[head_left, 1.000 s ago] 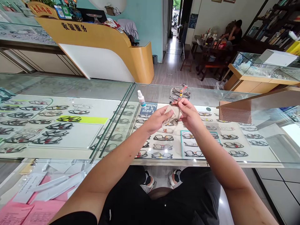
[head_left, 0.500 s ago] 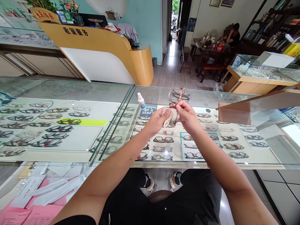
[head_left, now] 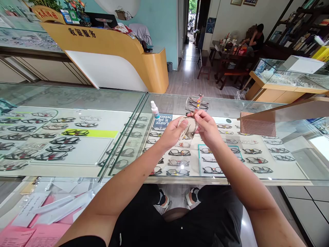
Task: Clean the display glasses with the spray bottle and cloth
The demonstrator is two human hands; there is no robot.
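Shop interior, eyewear on show. Glass counter [head_left: 169, 99] in front of the wearer; wooden desk [head_left: 115, 46] at 11 o'clock from the hands, a seated person [head_left: 255, 37] between 1 and 2, well back. Display frames [head_left: 179, 153] in rows under the glass, 6 o'clock of the hands.

Left hand [head_left: 171, 133]: fingers curled, thumb pressed down on a pale, bunched cloth [head_left: 189, 127]. Right hand [head_left: 206, 126]: thumb and forefinger nearly together, apparently pinching the rim of a pair of glasses [head_left: 191, 117]. Glasses sit between the hands, above the counter, mostly covered by cloth and fingers; lens faces can't be made out. Small stack of frames [head_left: 204, 105] just past the fingertips at 12 to 1; white bottle [head_left: 155, 109] upright on the counter at 10.

Step in hand, my reading: wiping a lens. Next move calls for a steady right pinch, light left thumb pressure, cloth shifted towards any unwiped part.
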